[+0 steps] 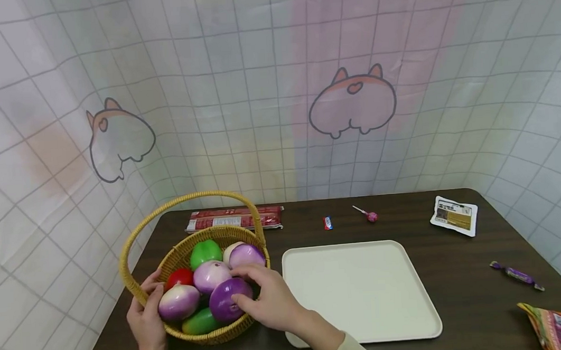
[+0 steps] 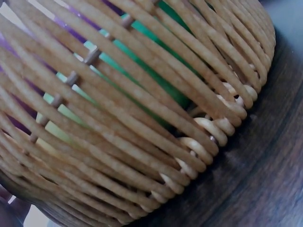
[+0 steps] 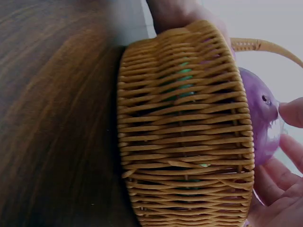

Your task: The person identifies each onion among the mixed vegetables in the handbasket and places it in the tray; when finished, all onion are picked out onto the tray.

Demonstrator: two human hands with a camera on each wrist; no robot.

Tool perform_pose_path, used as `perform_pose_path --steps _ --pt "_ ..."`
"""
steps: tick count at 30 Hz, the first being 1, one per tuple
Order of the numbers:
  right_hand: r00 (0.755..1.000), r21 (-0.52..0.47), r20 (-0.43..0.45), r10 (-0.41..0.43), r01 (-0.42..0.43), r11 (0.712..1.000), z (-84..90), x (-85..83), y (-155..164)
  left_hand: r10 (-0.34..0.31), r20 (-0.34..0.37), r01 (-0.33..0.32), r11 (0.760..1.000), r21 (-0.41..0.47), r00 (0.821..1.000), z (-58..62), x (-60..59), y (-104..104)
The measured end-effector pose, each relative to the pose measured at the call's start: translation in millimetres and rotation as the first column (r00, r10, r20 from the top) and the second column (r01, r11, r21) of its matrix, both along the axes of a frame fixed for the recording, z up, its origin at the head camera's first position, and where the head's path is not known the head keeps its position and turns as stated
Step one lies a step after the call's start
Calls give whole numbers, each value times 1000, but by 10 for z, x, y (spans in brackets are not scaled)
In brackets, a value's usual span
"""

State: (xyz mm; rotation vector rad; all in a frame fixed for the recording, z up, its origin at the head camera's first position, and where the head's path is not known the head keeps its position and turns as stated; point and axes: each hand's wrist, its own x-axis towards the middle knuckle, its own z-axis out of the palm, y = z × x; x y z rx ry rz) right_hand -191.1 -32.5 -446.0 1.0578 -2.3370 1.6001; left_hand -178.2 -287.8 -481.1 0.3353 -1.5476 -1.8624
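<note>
Holding the basket [image 1: 217,337] by its rim, lower left of the frame, is the left grip [image 1: 147,315]; the right grip [image 1: 271,298] is clamped on the dark purple vegetable [image 1: 224,304] inside (glossy, from where I stand), and a tray [image 1: 358,292] lies alongside on the counter [image 1: 463,292].

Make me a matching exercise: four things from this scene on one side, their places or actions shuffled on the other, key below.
1. Left hand
2. Right hand
3. Lollipop
4. Green bell pepper

A. Lies on the table beyond the white tray
B. Sits inside the wicker basket
C. Grips the dark purple onion
D. Holds the basket's side

Pairs: 1-D, 2-C, 3-A, 4-B
</note>
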Motion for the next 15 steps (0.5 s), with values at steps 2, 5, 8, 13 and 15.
perform_pose_path --steps 2,5,8,13,15 --pt "1000 35 -22 -6 7 999 -29 13 -4 3 -1 -3 1000 -10 1000 -6 1 0" --pt "999 88 -43 -5 9 996 -67 31 -4 12 2 -12 1000 -17 1000 -17 7 1" --pt "999 136 -32 -2 7 991 -81 47 -1 16 2 -16 1000 -17 1000 -25 12 2" --pt "998 268 -63 -31 47 962 -84 71 -10 13 -9 -13 1000 -24 1000 -26 8 3" --pt "996 300 -83 -42 66 952 -87 75 -17 12 -12 -12 1000 -27 1000 -21 2 3"
